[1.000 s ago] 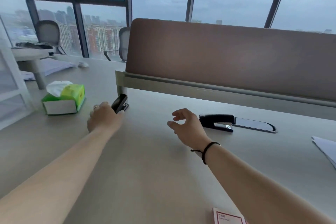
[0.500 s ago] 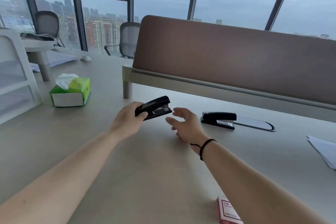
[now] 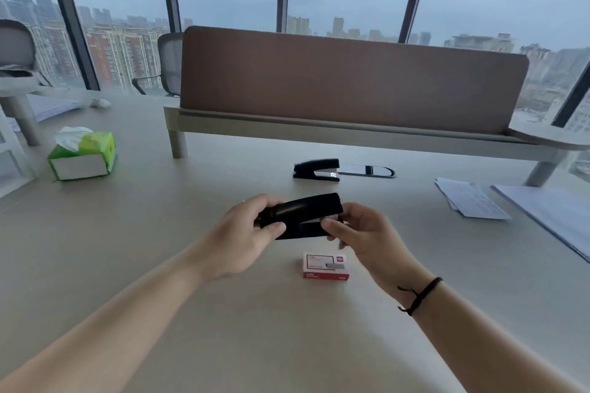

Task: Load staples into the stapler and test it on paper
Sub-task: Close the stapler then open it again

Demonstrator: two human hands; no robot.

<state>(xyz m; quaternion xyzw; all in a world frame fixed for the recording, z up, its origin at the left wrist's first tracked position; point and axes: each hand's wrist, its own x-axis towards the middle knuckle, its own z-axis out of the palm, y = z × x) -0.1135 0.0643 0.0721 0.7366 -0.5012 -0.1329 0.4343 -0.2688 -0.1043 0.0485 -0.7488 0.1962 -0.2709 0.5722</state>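
A black stapler (image 3: 301, 215) is held above the desk between both hands, lying roughly level with its jaw end to the right. My left hand (image 3: 242, 242) grips its left end. My right hand (image 3: 364, 236) pinches the right end with thumb and fingers. A small red and white staple box (image 3: 325, 266) lies flat on the desk just below the stapler. Sheets of white paper (image 3: 472, 199) lie on the desk at the right.
A second black stapler (image 3: 316, 170) rests further back beside a flat desk cable cover (image 3: 367, 170). A green tissue box (image 3: 83, 156) stands at the left. A brown divider panel (image 3: 348, 80) on a raised shelf crosses the back of the desk (image 3: 127, 249). More papers (image 3: 549, 214) lie at the far right.
My left hand picked the stapler up from beside the shelf leg and brought it to the middle of the desk. My right hand has closed on its other end.
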